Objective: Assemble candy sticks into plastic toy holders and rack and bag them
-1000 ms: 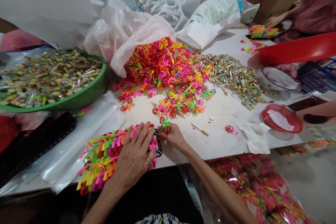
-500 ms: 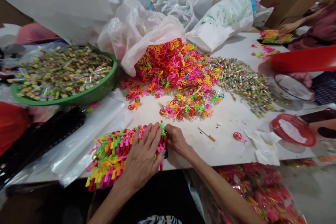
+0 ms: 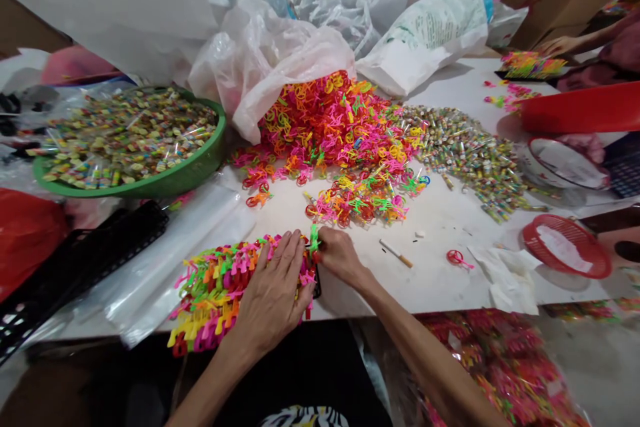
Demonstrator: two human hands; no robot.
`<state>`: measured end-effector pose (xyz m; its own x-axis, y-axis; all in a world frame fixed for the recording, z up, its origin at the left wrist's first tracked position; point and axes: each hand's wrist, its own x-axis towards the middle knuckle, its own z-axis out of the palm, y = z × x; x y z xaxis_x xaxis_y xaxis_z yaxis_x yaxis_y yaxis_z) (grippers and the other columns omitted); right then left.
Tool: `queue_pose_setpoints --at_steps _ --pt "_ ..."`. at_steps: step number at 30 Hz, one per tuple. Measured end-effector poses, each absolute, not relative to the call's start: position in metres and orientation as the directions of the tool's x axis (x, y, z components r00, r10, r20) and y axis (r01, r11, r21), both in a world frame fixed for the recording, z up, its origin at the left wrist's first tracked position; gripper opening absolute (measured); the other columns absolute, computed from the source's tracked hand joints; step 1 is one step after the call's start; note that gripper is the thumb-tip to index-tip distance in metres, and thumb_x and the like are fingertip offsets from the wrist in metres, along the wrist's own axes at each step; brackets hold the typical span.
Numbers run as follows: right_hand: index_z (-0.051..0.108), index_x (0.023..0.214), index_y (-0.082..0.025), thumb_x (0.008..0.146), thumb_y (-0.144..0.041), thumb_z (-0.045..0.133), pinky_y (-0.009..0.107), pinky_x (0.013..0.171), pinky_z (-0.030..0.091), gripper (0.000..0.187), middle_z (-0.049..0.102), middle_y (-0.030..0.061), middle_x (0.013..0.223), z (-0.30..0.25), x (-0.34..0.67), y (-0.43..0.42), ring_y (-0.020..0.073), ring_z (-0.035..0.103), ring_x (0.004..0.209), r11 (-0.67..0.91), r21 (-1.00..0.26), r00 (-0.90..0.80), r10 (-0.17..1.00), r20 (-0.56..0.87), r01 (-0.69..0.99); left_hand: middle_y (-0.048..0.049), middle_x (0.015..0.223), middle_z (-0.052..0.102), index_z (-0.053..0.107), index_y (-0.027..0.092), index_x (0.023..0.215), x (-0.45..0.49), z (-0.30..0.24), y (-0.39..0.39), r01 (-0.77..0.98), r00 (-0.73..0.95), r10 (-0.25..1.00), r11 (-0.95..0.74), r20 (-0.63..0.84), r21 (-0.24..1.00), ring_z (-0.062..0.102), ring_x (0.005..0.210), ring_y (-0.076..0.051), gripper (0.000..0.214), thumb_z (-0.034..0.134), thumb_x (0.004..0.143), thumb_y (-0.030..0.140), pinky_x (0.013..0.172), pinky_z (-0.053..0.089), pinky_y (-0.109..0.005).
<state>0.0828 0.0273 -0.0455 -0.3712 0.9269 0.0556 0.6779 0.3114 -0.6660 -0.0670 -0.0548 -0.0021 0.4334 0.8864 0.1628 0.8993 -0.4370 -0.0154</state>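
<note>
A row of small neon plastic toy bicycles [image 3: 215, 287] stands packed on a black rack at the table's near edge. My left hand [image 3: 273, 297] lies flat on the right end of that row, fingers stretched out. My right hand [image 3: 337, 257] is pinched on a green toy bicycle [image 3: 314, 240] and holds it against the row's right end. A loose heap of the same toys [image 3: 330, 133] spills from a clear plastic bag [image 3: 265, 60] in the middle of the table.
A green basin [image 3: 165, 180] of wrapped sweets sits at left, a pile of small wrapped rolls [image 3: 470, 157] at right. Red baskets [image 3: 567, 247], a cigarette [image 3: 395, 253], crumpled paper [image 3: 505, 277] and a black rack [image 3: 80, 267] lie around. Another person's hand [image 3: 560, 47] works far right.
My right hand has pushed the green toy left against the end of the row, closing the gap where the black rack showed. My left hand stayed flat on the row.
</note>
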Motion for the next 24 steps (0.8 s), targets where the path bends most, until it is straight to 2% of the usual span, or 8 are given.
queue_pose_setpoints --at_steps 3,8,12,15,18,20,22,24 --pt "0.053 0.061 -0.017 0.068 -0.014 0.056 0.020 0.051 0.028 0.008 0.054 -0.0013 0.058 -0.034 0.097 0.041 0.0107 0.047 0.054 0.293 -0.721 -0.344 0.935 0.080 0.628 -0.0142 0.143 0.027 0.028 0.008 0.136 -0.067 -0.002 -0.055 0.898 0.438 0.885 -0.439 0.156 -0.027 0.023 0.132 -0.027 0.061 0.036 0.084 0.037 0.108 0.017 -0.047" --pt "0.056 0.062 -0.017 0.070 -0.017 0.057 0.020 0.053 0.031 0.008 0.054 -0.0023 0.058 -0.046 0.113 0.024 0.0105 0.048 0.054 0.212 -0.819 -0.335 0.942 0.026 0.533 -0.0145 0.143 0.028 0.030 0.007 0.136 -0.067 -0.002 -0.054 0.898 0.437 0.887 -0.439 0.149 -0.023 0.024 0.132 -0.027 0.060 0.037 0.084 0.037 0.107 0.018 -0.047" --pt "0.055 0.057 -0.017 0.065 -0.022 0.062 0.021 0.051 0.034 0.012 0.050 -0.0030 0.058 -0.069 0.106 -0.002 0.0108 0.047 0.053 0.011 -0.947 -0.136 0.990 -0.035 0.321 -0.0131 0.143 0.029 0.032 0.009 0.135 -0.066 -0.001 -0.054 0.907 0.416 0.897 -0.421 0.146 0.003 0.024 0.132 -0.027 0.058 0.036 0.085 0.038 0.108 0.018 -0.046" --pt "0.057 0.060 -0.016 0.065 -0.024 0.064 0.023 0.050 0.036 0.012 0.049 -0.0027 0.059 -0.073 0.097 -0.008 0.0108 0.045 0.052 -0.078 -0.972 0.012 0.997 -0.078 0.224 -0.0140 0.143 0.028 0.032 0.007 0.135 -0.067 -0.002 -0.054 0.902 0.428 0.892 -0.432 0.145 -0.010 0.023 0.132 -0.027 0.059 0.036 0.085 0.037 0.108 0.018 -0.047" --pt "0.059 0.066 -0.016 0.069 -0.022 0.061 0.024 0.056 0.039 0.007 0.053 0.0001 0.069 -0.068 0.093 -0.008 0.0123 0.048 0.059 0.030 -0.947 0.091 0.994 0.062 0.320 -0.0156 0.142 0.029 0.031 0.007 0.135 -0.068 -0.004 -0.054 0.894 0.443 0.882 -0.447 0.160 -0.011 0.024 0.132 -0.028 0.059 0.038 0.084 0.037 0.106 0.019 -0.049" --pt "0.059 0.066 -0.017 0.072 -0.019 0.058 0.024 0.058 0.040 0.006 0.053 0.0010 0.072 -0.060 0.091 -0.009 0.0129 0.049 0.064 0.115 -0.913 0.082 0.984 0.159 0.392 -0.0158 0.141 0.031 0.031 0.009 0.135 -0.068 -0.002 -0.053 0.889 0.445 0.874 -0.457 0.194 0.022 0.025 0.131 -0.029 0.059 0.040 0.084 0.037 0.105 0.020 -0.050" --pt "0.059 0.068 -0.018 0.074 -0.018 0.057 0.024 0.058 0.040 0.007 0.052 0.0009 0.072 -0.049 0.089 -0.015 0.0126 0.049 0.064 0.183 -0.899 0.080 0.969 0.233 0.399 -0.0161 0.140 0.035 0.034 0.011 0.133 -0.065 0.003 -0.050 0.884 0.419 0.868 -0.457 0.266 0.099 0.028 0.130 -0.029 0.056 0.043 0.084 0.036 0.104 0.022 -0.050" --pt "0.060 0.070 -0.018 0.076 -0.018 0.057 0.024 0.057 0.041 0.007 0.051 0.0004 0.071 -0.035 0.088 -0.024 0.0120 0.048 0.062 0.260 -0.887 0.096 0.943 0.318 0.382 -0.0154 0.132 0.046 0.040 0.014 0.129 -0.060 0.012 -0.046 0.853 0.351 0.856 -0.459 0.378 0.247 0.038 0.124 -0.027 0.049 0.046 0.084 0.031 0.101 0.029 -0.047"
